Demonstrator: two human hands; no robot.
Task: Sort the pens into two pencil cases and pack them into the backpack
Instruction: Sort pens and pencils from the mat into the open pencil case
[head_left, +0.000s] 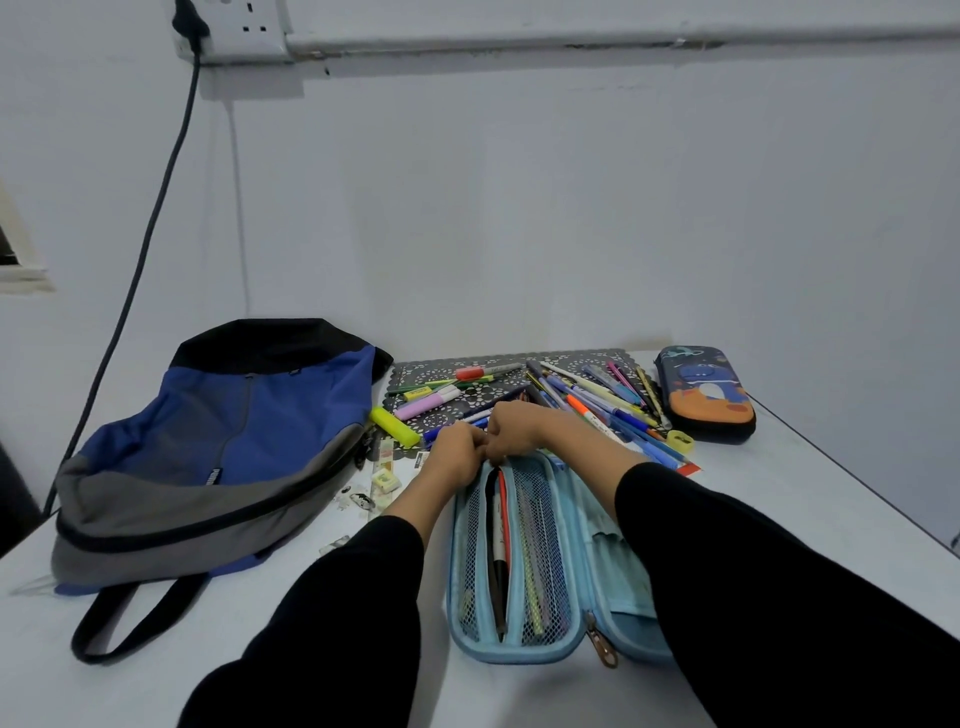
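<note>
Over the blue case (519, 656), left hand (457, 460) and right hand (519, 431) meet, curled fingers (467, 439) hiding their hold

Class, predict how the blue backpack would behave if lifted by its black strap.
Probably floppy: the backpack lies slumped and creased. Likely light, since it looks flat. It would probably sag from the strap.

Two pencil cases (519, 649) (706, 397), one backpack (234, 431), two hands (457, 457) (517, 428), many loose pens (597, 400).
</note>
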